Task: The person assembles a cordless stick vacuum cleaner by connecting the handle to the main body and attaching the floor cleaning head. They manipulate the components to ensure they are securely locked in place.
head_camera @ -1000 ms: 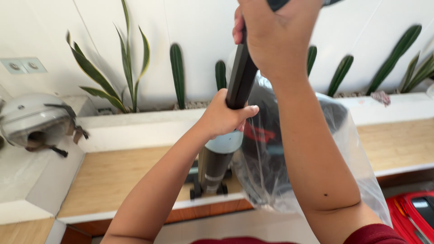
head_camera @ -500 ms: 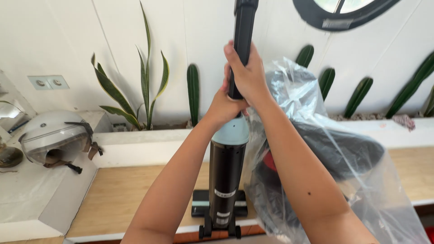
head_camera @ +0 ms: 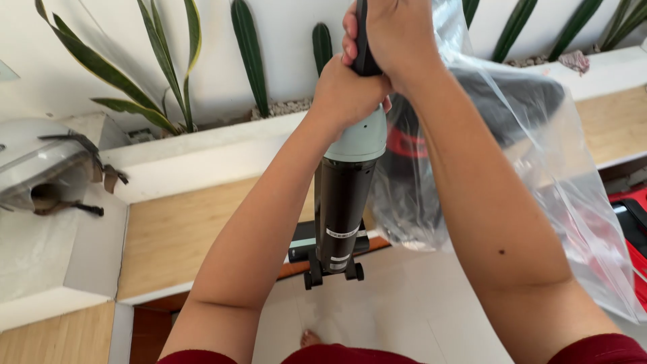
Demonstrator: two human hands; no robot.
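So the upright vacuum [head_camera: 342,202] is standing pretty much vertical, right in the middle of the view, with its floor head and little wheels down on the pale tiled floor [head_camera: 418,310], just in front of a low wooden step [head_camera: 189,236]. Body is black, with a pale green-grey collar near the top where the black handle starts.

Both hands are wrapped tight around that handle, stacked one above the other and touching. The left hand [head_camera: 347,91] is the lower one, fist closed just above the pale collar. The right hand [head_camera: 391,34] sits on top of it, fingers curled shut around the black grip, at the very top edge of the shot.

Just to the right of the vacuum, hanging beside and partly under the right forearm, there's a big clear plastic bag [head_camera: 539,168] with something dark and red inside, can't tell exactly what. It looks like it's touching the vacuum body, but can't tell for sure.

Further out: a white ledge with tall green plants [head_camera: 155,74] along the wall, a grey helmet [head_camera: 40,168] on a white block at the far left, and a red case [head_camera: 630,229] at the right edge.
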